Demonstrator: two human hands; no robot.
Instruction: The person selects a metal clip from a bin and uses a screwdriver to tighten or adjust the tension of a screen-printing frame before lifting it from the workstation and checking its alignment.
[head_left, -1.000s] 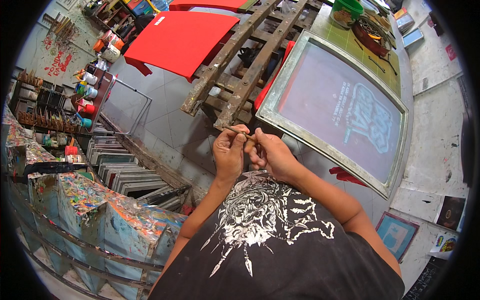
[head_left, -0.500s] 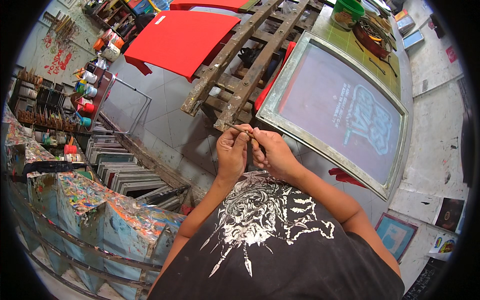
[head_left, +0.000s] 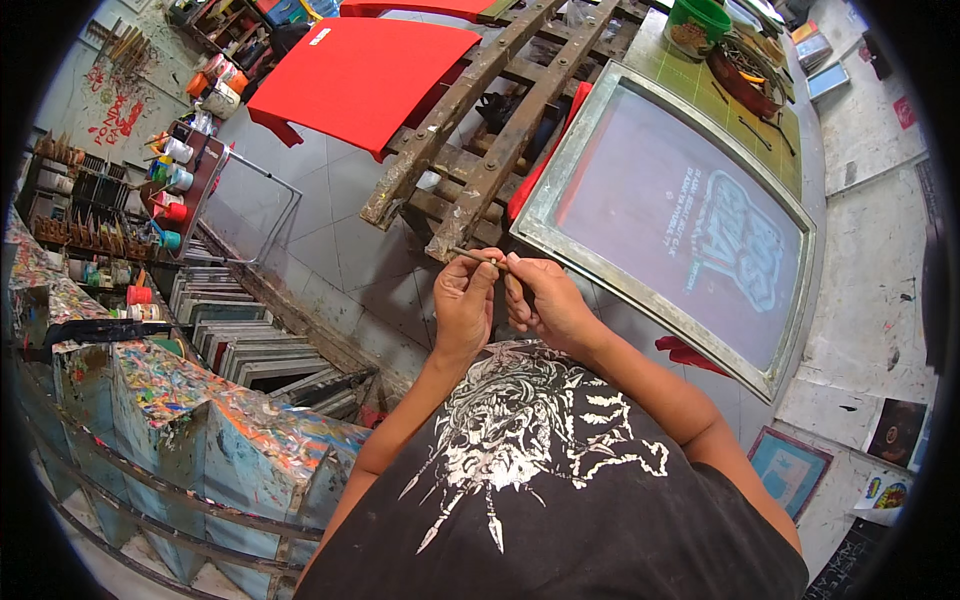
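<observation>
Just beyond my chest, both hands meet at a thin, dark, brownish rod [head_left: 468,254] like a long bolt; its exact kind I cannot make out. My left hand [head_left: 462,308] is closed, thumb and fingers pinching it, with one end sticking out to the left. Closed as well, my right hand [head_left: 556,312] grips its right end between thumb and forefinger. A small part at that end is mostly hidden by the fingertips. Right of my hands lies a silkscreen frame [head_left: 655,305] with pale lettering on its mesh, its near corner close to my right hand.
Paint-stained metal rails [head_left: 490,165] run away ahead, beside a red shirt [head_left: 365,75] spread on a board. A green bucket [head_left: 697,25] and a round pan of tools [head_left: 748,85] stand at the back right. Several stacked frames [head_left: 245,340] and paint pots [head_left: 172,208] fill the left.
The left hand and rod have barely shifted. My right fingers have turned slightly at the rod's end. Both hands still grip it.
</observation>
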